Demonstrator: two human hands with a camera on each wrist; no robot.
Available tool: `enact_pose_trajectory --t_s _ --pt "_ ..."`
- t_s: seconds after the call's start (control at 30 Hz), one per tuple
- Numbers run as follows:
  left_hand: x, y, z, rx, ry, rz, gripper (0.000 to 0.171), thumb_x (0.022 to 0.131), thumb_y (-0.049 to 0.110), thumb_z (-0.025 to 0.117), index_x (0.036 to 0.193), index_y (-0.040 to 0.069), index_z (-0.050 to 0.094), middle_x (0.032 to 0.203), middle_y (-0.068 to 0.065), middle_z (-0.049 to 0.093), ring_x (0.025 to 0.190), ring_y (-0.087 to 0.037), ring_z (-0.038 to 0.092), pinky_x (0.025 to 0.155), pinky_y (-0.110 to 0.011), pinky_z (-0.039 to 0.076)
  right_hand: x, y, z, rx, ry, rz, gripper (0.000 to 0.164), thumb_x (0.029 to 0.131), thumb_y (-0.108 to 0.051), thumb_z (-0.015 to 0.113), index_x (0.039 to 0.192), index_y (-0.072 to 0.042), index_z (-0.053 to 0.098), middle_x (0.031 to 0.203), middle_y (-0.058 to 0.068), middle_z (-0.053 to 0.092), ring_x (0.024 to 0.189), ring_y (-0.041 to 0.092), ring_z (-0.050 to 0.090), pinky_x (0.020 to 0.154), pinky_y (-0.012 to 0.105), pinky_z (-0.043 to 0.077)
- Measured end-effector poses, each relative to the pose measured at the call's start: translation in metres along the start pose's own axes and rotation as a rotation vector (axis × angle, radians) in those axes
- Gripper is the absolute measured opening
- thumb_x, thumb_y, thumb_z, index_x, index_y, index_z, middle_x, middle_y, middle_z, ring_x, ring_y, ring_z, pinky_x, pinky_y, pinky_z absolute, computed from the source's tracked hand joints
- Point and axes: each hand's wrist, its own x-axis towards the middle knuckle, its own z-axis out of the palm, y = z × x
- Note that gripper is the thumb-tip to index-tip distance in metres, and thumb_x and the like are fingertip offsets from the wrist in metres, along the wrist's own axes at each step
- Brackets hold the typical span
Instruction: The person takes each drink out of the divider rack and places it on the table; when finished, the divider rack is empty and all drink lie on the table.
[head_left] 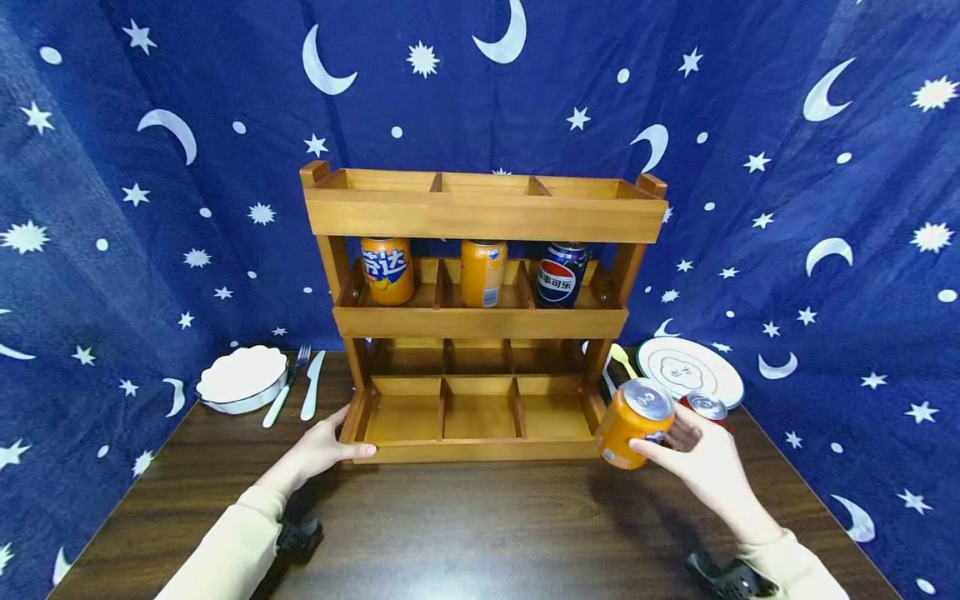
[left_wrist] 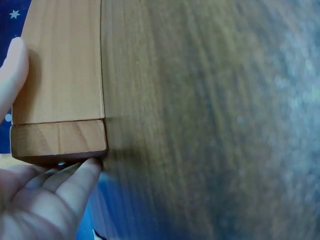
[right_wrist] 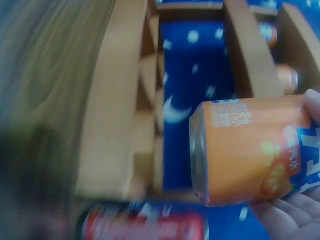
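My right hand (head_left: 708,458) grips an orange soda can (head_left: 630,429), slightly tilted, in front of the lower right corner of a wooden three-tier shelf (head_left: 480,323). In the right wrist view the can (right_wrist: 250,150) shows its orange-fruit print, with fingers curled round it. My left hand (head_left: 318,450) holds the shelf's lower left corner, thumb on the front board and fingers at the side. On the middle tier stand two orange cans (head_left: 387,271) and a dark blue Pepsi can (head_left: 561,275), one per compartment. The bottom tier's compartments hold nothing.
A red can (head_left: 707,406) stands right of the shelf, partly behind my right hand. Behind it are a white plate (head_left: 690,367) and a yellow-green utensil (head_left: 622,360). On the left lie a scalloped white dish (head_left: 243,379), a fork (head_left: 288,387) and a knife (head_left: 312,385). A starry blue cloth hangs behind.
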Motion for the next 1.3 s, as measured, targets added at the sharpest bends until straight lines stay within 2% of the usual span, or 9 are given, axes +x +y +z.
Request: enact_pose_trajectory --t_s 0.13,0.23,0.37,0.6,0.67,0.7,0.93,1.1,1.3 --pt "0.000 -0.001 0.003 -0.012 -0.013 -0.013 0.102 0.066 0.044 0.072 0.140 0.004 0.016 0.134 -0.026 0.036 0.124 -0.042 0.030 0.099 -0.056 0.024 -0.019 0.021 -0.031 -0.099 0.068 0.081 0.060 0.071 -0.004 0.071 0.125 0.001 0.046 0.110 0.011 0.062 0.089 -0.008 0.057 0.071 0.006 0.045" --pt "0.001 -0.001 0.002 -0.022 -0.014 -0.014 0.102 0.066 0.043 0.072 0.140 0.004 0.015 0.134 -0.026 0.037 0.124 -0.042 0.030 0.100 -0.056 0.023 -0.028 0.011 -0.045 -0.263 0.100 0.182 0.064 0.071 -0.013 0.073 0.126 0.004 0.044 0.106 -0.012 0.060 0.089 -0.017 0.051 0.071 0.003 0.043" --pt "0.002 -0.002 -0.002 -0.024 -0.013 -0.003 0.102 0.066 0.042 0.072 0.140 0.004 0.015 0.133 -0.026 0.037 0.124 -0.042 0.031 0.099 -0.056 0.023 -0.034 0.022 -0.061 -0.302 0.129 0.219 0.066 0.072 -0.014 0.072 0.127 0.007 0.041 0.095 -0.034 0.048 0.086 -0.020 0.048 0.070 0.002 0.042" --pt "0.002 0.000 -0.003 -0.029 -0.026 -0.014 0.101 0.068 0.042 0.071 0.141 0.003 0.013 0.135 -0.027 0.034 0.124 -0.042 0.029 0.099 -0.057 0.023 -0.041 0.083 -0.100 -0.288 0.186 0.293 0.066 0.074 -0.016 0.070 0.129 0.002 0.041 0.106 -0.015 0.057 0.084 -0.022 0.048 0.069 0.000 0.040" --pt "0.001 0.000 -0.002 -0.030 -0.032 -0.019 0.100 0.069 0.042 0.071 0.141 0.004 0.012 0.135 -0.027 0.033 0.125 -0.042 0.029 0.099 -0.057 0.023 -0.044 0.102 -0.111 -0.310 0.216 0.319 0.065 0.073 -0.017 0.071 0.128 0.002 0.042 0.105 -0.015 0.057 0.083 -0.023 0.047 0.067 -0.001 0.040" --pt "0.002 0.000 -0.002 -0.029 -0.033 -0.020 0.100 0.069 0.042 0.071 0.141 0.004 0.012 0.136 -0.027 0.033 0.125 -0.042 0.028 0.099 -0.057 0.023 -0.044 0.109 -0.115 -0.311 0.221 0.333 0.066 0.074 -0.017 0.070 0.129 0.002 0.040 0.110 -0.007 0.059 0.082 -0.024 0.046 0.067 -0.001 0.039" --pt "0.001 0.000 -0.001 -0.035 -0.034 -0.028 0.101 0.068 0.043 0.071 0.141 0.004 0.012 0.136 -0.027 0.033 0.125 -0.042 0.029 0.099 -0.058 0.022 -0.037 0.117 -0.125 -0.364 0.252 0.450 0.074 0.075 -0.028 0.069 0.134 -0.002 0.034 0.118 -0.009 0.051 0.078 -0.028 0.040 0.064 -0.003 0.036" --pt "0.001 -0.001 0.001 -0.032 -0.028 -0.010 0.102 0.067 0.043 0.072 0.141 0.004 0.014 0.135 -0.027 0.035 0.124 -0.042 0.030 0.099 -0.056 0.023 -0.030 0.122 -0.123 -0.340 0.286 0.455 0.075 0.075 -0.029 0.069 0.134 0.000 0.033 0.110 -0.022 0.049 0.077 -0.028 0.039 0.065 -0.003 0.036" --pt "0.003 -0.002 0.000 -0.017 -0.015 -0.010 0.102 0.066 0.044 0.072 0.141 0.005 0.015 0.136 -0.026 0.033 0.125 -0.042 0.028 0.099 -0.057 0.023 -0.024 0.135 -0.123 -0.309 0.297 0.459 0.075 0.075 -0.028 0.069 0.135 -0.002 0.033 0.111 -0.023 0.048 0.077 -0.028 0.040 0.065 -0.002 0.036"
